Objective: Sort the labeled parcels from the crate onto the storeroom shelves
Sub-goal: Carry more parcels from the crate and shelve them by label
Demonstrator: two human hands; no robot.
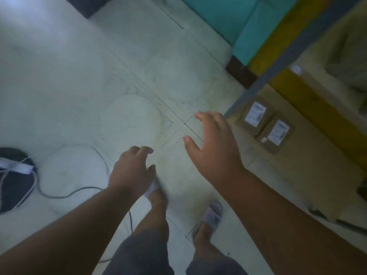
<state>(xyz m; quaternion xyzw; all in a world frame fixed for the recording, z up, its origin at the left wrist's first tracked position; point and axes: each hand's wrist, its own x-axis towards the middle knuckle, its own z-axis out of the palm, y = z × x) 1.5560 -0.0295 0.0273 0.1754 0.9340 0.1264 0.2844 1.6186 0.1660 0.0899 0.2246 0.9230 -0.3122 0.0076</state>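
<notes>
Hovering over bare floor (79, 86), both hands hold nothing: the left hand (132, 171) loosely curled, the right hand (213, 147) spread wide. Two labeled parcels (265, 126) lie side by side near the low shelf's (256, 90) front corner, right of the hands. A cable (65, 193) loops across the floor at left.

Bare floor (139, 66) ahead; shelf post (264, 80) rightward.

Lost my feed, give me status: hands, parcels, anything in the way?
Left hand and right hand both empty, over bare floor. Two labeled parcels on the low shelf, right. Cable on floor, left.
</notes>
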